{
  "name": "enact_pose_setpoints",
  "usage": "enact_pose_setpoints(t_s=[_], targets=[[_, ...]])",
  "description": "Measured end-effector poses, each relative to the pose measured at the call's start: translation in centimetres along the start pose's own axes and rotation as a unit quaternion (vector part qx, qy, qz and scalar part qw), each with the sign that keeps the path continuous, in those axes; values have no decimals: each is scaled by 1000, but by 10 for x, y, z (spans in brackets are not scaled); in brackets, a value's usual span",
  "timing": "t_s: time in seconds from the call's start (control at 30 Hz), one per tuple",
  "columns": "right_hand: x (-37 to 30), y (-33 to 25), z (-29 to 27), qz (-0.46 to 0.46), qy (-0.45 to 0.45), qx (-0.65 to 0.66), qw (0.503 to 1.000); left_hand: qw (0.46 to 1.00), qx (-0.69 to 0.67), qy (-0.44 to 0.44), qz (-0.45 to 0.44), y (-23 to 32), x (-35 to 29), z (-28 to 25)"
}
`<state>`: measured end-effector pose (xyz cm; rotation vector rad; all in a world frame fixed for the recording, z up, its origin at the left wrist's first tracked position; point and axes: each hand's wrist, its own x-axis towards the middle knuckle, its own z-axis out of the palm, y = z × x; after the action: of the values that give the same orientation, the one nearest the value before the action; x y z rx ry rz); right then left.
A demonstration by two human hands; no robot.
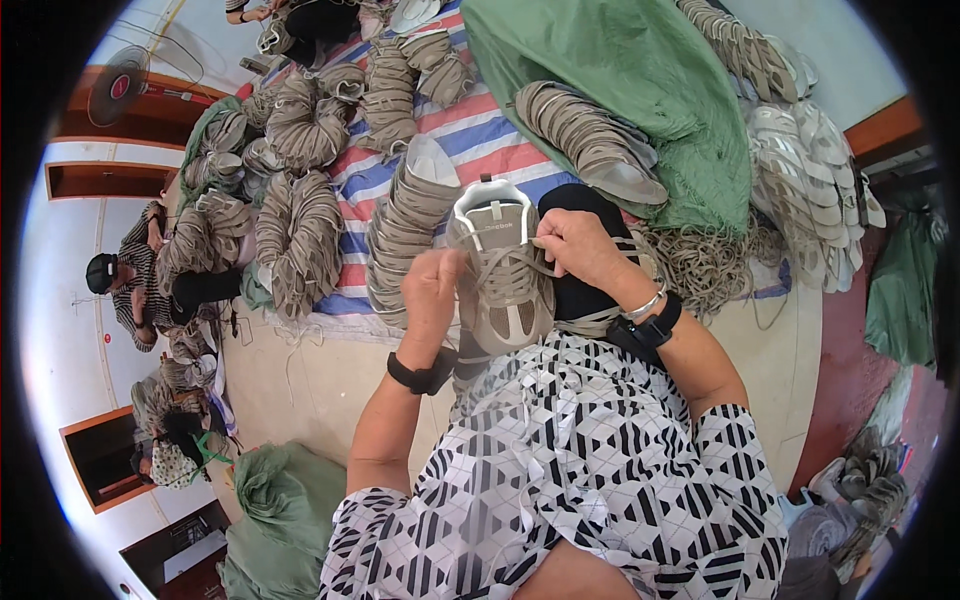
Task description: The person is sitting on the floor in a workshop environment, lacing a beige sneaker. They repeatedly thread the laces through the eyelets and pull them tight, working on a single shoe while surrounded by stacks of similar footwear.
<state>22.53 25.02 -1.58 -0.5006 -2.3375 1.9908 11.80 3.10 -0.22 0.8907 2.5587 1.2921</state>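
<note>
A taupe and white shoe upper (503, 262) rests on my lap with its white-lined opening away from me. Flat beige laces (500, 272) criss-cross over its tongue. My right hand (580, 245) is closed in a pinch on a lace at the right edge of the eyelets, near the opening. On the other side my left hand (432, 285) is closed beside the upper, blurred by motion; what its fingers hold, if anything, I cannot make out.
A striped sheet (480, 125) bears nested stacks of uppers (410, 230). To the right lie a heap of loose laces (700, 265) and a green cloth (640, 90). Green sacks (285, 520) stand lower left. Another person (140, 270) sits at the left, near a fan (118, 86).
</note>
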Motion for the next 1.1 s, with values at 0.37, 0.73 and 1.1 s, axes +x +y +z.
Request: enact_pose_setpoints(t_s=[0.37, 0.73, 1.1], targets=[[9, 22, 8, -300, 98, -397, 862, 983, -160, -14, -86, -6, -4, 6], [9, -7, -10, 23, -112, 19, 993, 992, -99, 44, -67, -3, -2, -2], [13, -12, -9, -87, -84, -160, 980, 993, -62, -17, -99, 1, 4, -6]])
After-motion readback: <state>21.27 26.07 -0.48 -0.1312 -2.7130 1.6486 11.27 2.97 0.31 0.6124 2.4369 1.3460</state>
